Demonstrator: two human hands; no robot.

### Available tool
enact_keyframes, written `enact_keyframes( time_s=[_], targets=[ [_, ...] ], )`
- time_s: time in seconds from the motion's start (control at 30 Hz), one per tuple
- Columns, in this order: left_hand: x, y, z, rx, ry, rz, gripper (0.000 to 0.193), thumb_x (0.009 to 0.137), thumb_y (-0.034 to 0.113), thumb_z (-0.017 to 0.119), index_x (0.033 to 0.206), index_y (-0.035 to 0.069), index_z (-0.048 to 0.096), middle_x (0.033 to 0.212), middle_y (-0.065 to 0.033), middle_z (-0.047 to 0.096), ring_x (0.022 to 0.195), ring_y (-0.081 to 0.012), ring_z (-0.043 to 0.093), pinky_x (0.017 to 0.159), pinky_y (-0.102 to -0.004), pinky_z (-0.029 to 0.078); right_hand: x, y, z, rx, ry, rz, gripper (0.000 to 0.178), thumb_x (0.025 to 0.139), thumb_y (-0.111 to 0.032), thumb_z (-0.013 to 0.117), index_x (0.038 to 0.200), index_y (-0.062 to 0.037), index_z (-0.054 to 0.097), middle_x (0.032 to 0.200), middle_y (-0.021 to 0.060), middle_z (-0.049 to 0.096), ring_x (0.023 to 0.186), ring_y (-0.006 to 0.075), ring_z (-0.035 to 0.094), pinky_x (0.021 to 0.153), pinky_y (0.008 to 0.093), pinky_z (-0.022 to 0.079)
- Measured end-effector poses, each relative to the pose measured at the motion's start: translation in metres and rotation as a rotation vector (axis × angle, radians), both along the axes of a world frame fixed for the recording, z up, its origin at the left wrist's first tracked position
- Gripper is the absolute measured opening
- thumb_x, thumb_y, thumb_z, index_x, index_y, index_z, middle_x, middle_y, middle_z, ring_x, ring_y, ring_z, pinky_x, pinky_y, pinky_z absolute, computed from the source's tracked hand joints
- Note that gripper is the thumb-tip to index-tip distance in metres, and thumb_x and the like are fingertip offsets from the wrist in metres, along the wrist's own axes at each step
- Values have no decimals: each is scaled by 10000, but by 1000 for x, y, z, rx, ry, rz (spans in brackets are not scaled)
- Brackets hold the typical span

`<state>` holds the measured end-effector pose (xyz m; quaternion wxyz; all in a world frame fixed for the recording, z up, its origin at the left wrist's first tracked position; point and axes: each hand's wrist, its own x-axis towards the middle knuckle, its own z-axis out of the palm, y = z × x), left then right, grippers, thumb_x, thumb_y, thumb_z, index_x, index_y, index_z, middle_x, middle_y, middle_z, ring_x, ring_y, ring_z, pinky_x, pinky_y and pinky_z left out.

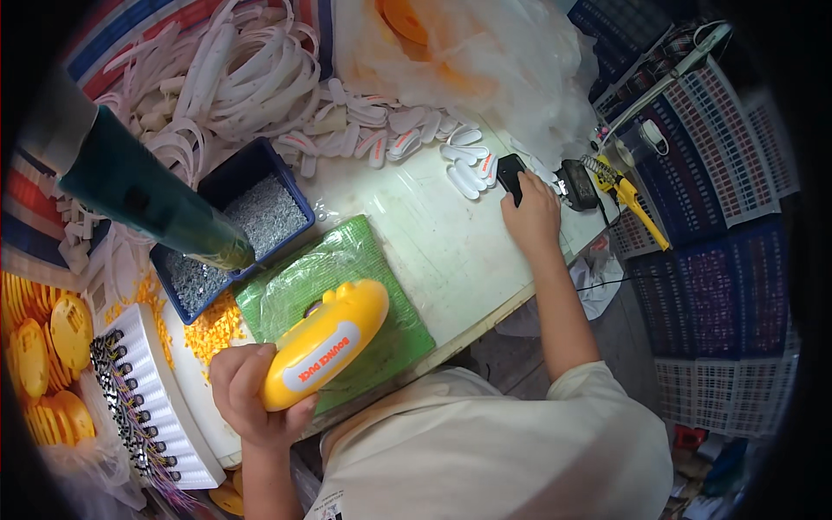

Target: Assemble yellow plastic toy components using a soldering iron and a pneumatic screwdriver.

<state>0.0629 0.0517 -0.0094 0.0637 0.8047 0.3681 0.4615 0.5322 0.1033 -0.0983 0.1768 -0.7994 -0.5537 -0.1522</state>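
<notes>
My left hand is closed around the lower end of a yellow plastic duck-shaped toy. A white oval label piece with red print faces up on its side. The toy is held tilted above a green pad wrapped in clear plastic. Across the table, my right hand has its fingers around the edge of a black, flat rectangular device, possibly a phone. Beside that device lie several white oval label pieces. A dark green cylindrical tool hangs over the left side, partly hiding a blue bin.
The blue bin holds many small metal screws. Small yellow parts are heaped beside it. A white ribbed tray carries wired black components. Yellow discs, white strips, a plastic bag and a yellow-handled soldering iron surround the table.
</notes>
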Motion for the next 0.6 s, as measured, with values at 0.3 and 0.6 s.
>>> enact_keyframes(
  time_s=[0.3, 0.6],
  targets=[
    [4, 8, 3, -3, 38, -7, 631, 914, 563, 733, 1200, 12, 618, 929, -145, 631, 782, -286, 595, 692, -405, 479, -10, 18, 10, -60, -92, -92, 411, 868, -283, 701, 1166, -3, 729, 1265, 150, 724, 1156, 321, 685, 1171, 556, 371],
    [4, 7, 3, -68, 45, -31, 633, 935, 557, 709, 1205, -4, 594, 997, -181, 652, 877, -321, 632, 779, -423, 520, -12, 21, 16, -108, -73, -144, 395, 850, -312, 705, 1120, -28, 753, 1202, 133, 744, 1051, 312, 726, 1152, 548, 392]
  ],
)
